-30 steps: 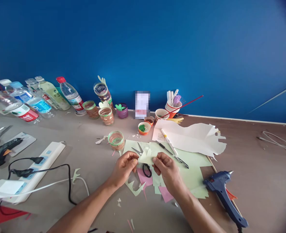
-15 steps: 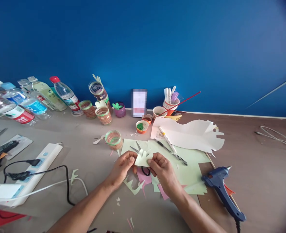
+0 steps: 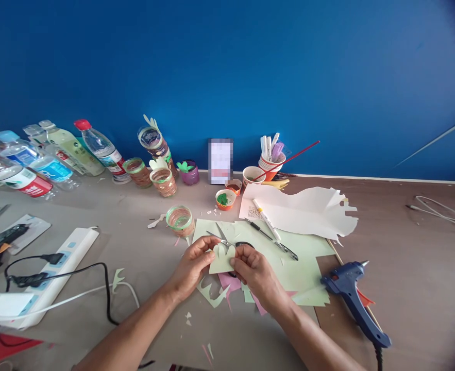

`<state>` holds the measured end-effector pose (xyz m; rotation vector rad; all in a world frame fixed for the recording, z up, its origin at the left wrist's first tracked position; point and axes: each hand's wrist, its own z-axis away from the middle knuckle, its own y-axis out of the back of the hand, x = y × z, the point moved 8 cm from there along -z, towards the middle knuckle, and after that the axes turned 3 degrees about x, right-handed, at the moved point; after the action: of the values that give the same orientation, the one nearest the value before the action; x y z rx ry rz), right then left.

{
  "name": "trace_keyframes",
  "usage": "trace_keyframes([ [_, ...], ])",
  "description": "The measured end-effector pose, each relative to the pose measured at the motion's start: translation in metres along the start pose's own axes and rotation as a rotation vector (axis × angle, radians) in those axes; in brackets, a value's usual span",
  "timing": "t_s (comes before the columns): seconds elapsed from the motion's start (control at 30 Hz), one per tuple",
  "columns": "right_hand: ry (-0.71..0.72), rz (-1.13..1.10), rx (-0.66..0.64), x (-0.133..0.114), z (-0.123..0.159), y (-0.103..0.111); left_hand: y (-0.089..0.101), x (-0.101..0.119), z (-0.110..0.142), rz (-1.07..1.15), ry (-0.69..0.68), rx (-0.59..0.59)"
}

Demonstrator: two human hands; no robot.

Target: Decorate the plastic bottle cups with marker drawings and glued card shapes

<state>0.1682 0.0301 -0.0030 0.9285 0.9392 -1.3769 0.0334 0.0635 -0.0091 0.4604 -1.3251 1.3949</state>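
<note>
Between my two hands is a small pale green paper cutout (image 3: 222, 262) with rounded, petal-like points along its top. My left hand (image 3: 193, 265) pinches its left edge. My right hand (image 3: 253, 267) pinches the right edge between thumb and fingers. Just behind the cutout, scissors (image 3: 244, 245) lie with blades apart on pale green paper sheets (image 3: 300, 278), partly hidden by my hands. Below my hands are a jagged green paper scrap (image 3: 214, 294) and pink paper (image 3: 230, 282). A clear cup with painted bands (image 3: 180, 221) stands beyond my left hand.
A blue glue gun (image 3: 353, 296) lies at the right. Pens (image 3: 271, 239) and a curled white sheet (image 3: 304, 211) lie behind the green paper. Small paint cups (image 3: 225, 200), painted cups (image 3: 163, 183) and plastic bottles (image 3: 103, 152) line the back. A power strip (image 3: 63, 270) with cords lies left.
The paper cutout has shifted slightly left and down and is tilted differently, with both hands still on it. More of the scissors' handle shows behind my right hand.
</note>
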Motion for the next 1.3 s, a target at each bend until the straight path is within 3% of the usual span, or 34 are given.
trace_keyframes([
  [0.27, -0.01, -0.016, 0.034, -0.007, 0.002, 0.003, 0.0, -0.004, 0.001, -0.017, 0.056, -0.013],
  [0.93, 0.077, -0.015, 0.145, -0.019, 0.003, 0.016, 0.0, -0.006, 0.001, -0.117, 0.047, -0.044],
  [1.17, 0.076, 0.007, 0.074, -0.019, 0.003, 0.015, 0.009, -0.002, -0.001, -0.162, -0.029, 0.012],
  [1.3, 0.067, 0.076, 0.021, -0.023, 0.004, 0.012, 0.006, 0.001, 0.002, -0.258, -0.06, -0.054],
])
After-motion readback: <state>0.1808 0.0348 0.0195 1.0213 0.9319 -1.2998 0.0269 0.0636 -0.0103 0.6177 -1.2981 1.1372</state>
